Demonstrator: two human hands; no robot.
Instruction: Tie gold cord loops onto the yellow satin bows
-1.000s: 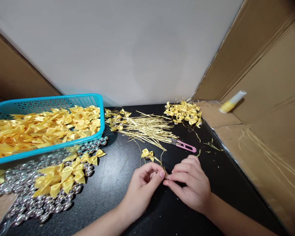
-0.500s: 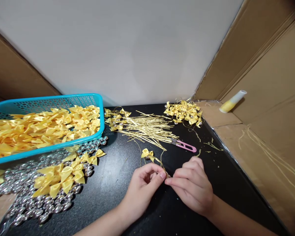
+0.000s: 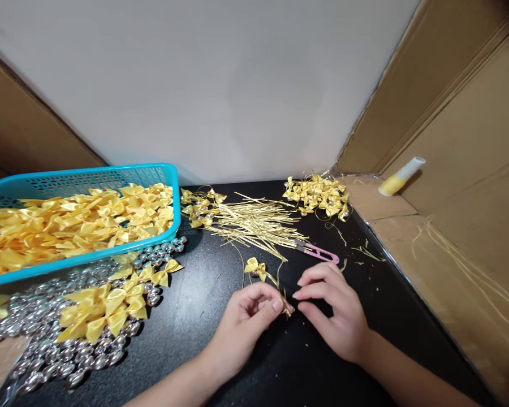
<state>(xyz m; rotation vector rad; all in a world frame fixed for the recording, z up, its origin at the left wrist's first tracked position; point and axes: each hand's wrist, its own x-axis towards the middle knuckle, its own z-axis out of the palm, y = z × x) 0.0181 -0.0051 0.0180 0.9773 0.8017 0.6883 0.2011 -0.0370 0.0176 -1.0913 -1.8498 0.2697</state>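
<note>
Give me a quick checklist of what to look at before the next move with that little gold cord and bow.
1. Gold cord pinched in the left hand: ok, thumb and forefinger close on it.
2. Right hand gripping the cord: not ok, its fingertips sit open just beside it.
3. Yellow bow on the cord, lying on the black table: ok, just beyond the left hand.
4. Pink snips within reach: ok, lying just beyond the right hand.
5. Spare gold cords on hand: ok, a bundle lies further back.
6. Knot at the pinch: cannot tell, too small to see.
</note>
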